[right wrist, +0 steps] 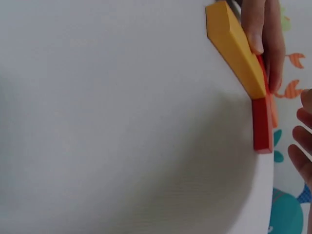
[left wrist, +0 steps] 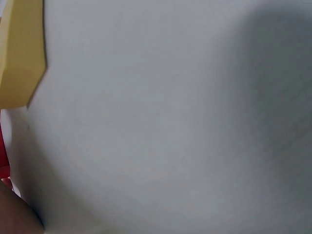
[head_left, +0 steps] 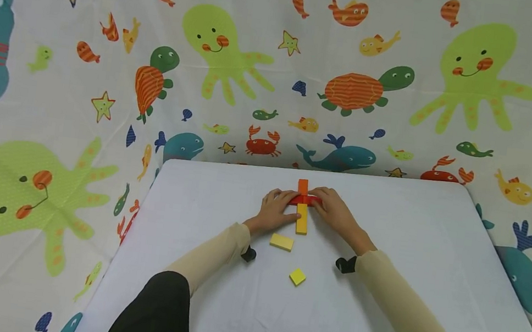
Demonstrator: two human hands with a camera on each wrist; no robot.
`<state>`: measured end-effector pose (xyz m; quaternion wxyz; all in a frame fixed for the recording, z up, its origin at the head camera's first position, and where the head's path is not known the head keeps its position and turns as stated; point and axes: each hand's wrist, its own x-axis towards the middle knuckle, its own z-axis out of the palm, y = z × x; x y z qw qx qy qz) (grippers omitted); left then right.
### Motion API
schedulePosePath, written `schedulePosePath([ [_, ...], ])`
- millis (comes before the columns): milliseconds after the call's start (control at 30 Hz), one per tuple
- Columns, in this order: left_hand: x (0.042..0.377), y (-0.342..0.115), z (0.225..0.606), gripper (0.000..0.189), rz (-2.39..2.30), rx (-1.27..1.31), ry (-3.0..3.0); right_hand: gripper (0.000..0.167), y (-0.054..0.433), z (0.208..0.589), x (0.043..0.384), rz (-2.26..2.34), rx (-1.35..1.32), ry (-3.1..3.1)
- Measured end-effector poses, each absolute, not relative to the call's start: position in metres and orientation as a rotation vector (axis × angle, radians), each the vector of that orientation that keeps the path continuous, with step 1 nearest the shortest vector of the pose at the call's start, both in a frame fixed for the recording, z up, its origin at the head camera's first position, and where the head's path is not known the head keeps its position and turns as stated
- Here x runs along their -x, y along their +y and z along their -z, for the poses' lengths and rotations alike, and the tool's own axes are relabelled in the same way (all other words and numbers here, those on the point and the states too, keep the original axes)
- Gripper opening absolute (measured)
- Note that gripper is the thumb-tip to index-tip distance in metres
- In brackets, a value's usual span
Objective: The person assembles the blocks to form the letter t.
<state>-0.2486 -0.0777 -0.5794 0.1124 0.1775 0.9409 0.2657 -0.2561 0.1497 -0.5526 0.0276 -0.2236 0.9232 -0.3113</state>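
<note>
Near the table's far edge lies a cross of blocks: a red block [head_left: 299, 199] set crosswise, an orange block [head_left: 303, 186] beyond it and an orange-yellow block [head_left: 301, 220] on the near side. My left hand [head_left: 274, 210] pinches the red block's left part, its thumb by the orange-yellow block. In the right wrist view the left fingers [right wrist: 276, 58] straddle a strip of red. My right hand [head_left: 337, 213] is at the red block's right end. Its loosely bent fingers [right wrist: 303, 139] appear apart from that end in the right wrist view.
A pale yellow block [head_left: 281, 242] lies nearer me, left of the cross. Below it sits a small yellow square block [head_left: 298, 277], turned like a diamond. White cloth covers the table [head_left: 247, 319]. A curtain [head_left: 260, 49] printed with sea animals hangs behind.
</note>
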Motion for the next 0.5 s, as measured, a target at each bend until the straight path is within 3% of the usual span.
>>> schedulePosePath([
  [500, 0.272, -0.086, 0.581, 0.074, -0.767, -0.573, 2.757, 0.051, 0.145, 0.545, 0.220, 1.151, 0.673, 2.772],
])
